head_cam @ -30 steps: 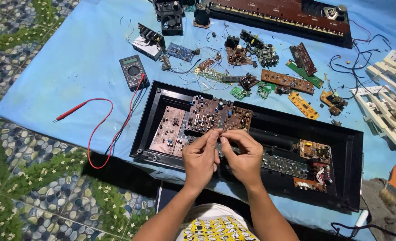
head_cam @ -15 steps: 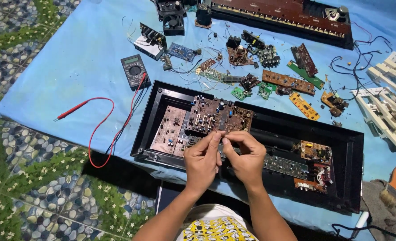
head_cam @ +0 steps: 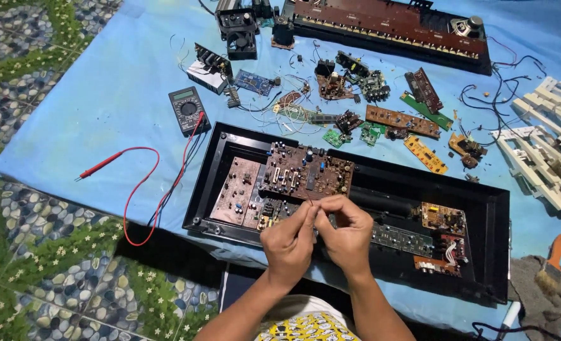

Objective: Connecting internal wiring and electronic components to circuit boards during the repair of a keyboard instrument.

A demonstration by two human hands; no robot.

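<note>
Between both hands' fingers, thin wire

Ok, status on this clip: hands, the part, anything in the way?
Left hand and right hand together, fingertips pinching something tiny, too small to tell. Over brown board in black case. Nothing blocking.

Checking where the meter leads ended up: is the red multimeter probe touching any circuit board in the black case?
No, the red multimeter probe lies on the blue cloth, left of the black plastic case.
</note>
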